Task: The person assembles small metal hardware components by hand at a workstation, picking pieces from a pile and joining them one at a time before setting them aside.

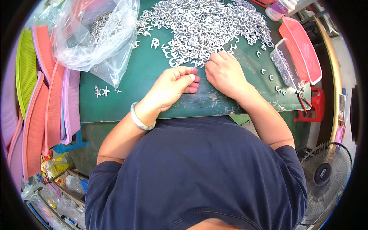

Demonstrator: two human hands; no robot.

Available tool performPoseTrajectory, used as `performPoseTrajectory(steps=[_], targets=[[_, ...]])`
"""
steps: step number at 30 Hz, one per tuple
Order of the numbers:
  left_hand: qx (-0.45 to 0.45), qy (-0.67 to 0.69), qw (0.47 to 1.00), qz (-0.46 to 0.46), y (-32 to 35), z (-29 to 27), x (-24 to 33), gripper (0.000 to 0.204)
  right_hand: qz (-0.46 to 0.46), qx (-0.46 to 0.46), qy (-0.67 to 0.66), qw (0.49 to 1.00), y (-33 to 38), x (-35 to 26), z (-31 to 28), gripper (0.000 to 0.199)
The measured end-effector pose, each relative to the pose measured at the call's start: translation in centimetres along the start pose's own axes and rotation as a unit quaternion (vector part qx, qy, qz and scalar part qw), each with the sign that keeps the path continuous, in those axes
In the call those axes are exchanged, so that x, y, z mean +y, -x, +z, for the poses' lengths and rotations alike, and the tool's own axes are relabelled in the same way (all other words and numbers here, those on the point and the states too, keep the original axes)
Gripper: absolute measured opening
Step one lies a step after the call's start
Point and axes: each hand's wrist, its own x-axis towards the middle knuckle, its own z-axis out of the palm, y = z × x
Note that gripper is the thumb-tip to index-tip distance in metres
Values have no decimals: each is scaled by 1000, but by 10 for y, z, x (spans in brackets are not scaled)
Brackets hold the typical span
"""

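A broad heap of small silver crescent-shaped metal pieces (207, 27) covers the far middle of the green table (153, 109). At the heap's near edge, my right hand (226, 74) rests with its fingers curled under, hiding whatever they hold. Just to its left is my left hand (174, 85), turned on its side, thumb pressed to the bent fingers; any piece between them is too small to make out. The two hands nearly meet at the fingertips. A pale bangle (138, 118) circles my left wrist.
At left, a clear plastic bag (111, 50) holds more metal pieces, with small star-shaped pieces (102, 91) nearby. Colourful plastic baskets (36, 96) stack beyond the left edge. At right are a clear tub (284, 63), a pink basket (301, 50), red-handled pliers (304, 100) and a fan (326, 180).
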Motion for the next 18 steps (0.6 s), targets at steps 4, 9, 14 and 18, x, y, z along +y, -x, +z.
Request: performPoseTrajectory(steps=[4, 9, 14, 18], targets=[[-14, 174, 985, 9, 4, -4, -11, 30, -11, 33, -144, 989, -5, -18, -5, 8], [21, 165, 985, 46, 22, -26, -9, 29, -10, 41, -187, 981, -22, -23, 1, 13], [220, -146, 951, 163, 58, -62, -5, 22, -66, 40, -86, 993, -44, -17, 15, 21], [293, -516, 743, 311, 77, -90, -10, 24, -114, -45, -25, 992, -43, -11, 14, 23]])
